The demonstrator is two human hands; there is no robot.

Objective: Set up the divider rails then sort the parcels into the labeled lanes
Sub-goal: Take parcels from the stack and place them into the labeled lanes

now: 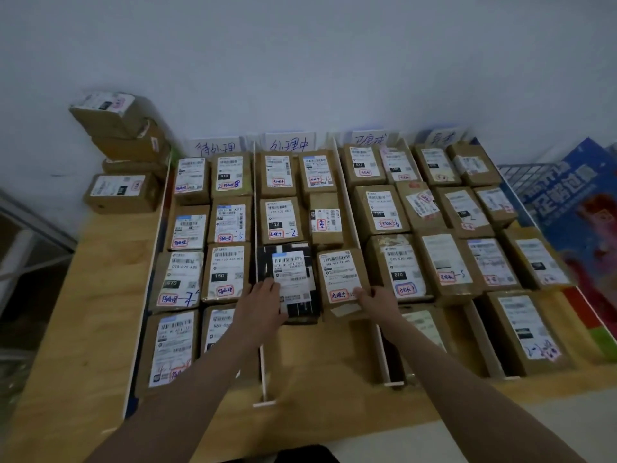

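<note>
The left hand [263, 300] lies with fingers spread flat on the black parcel [289, 282], while the right hand [375, 300] seems to pinch the near edge of the brown parcel [340, 279] beside it, though blur hides the fingertips. Both parcels sit in the second lane between white divider rails [262, 362]. Farther back, handwritten lane labels [288, 144] stand against the wall [300, 61].

Brown parcels [230, 220] lie flat btwn white divider rails [258, 262], labels up.
</note>
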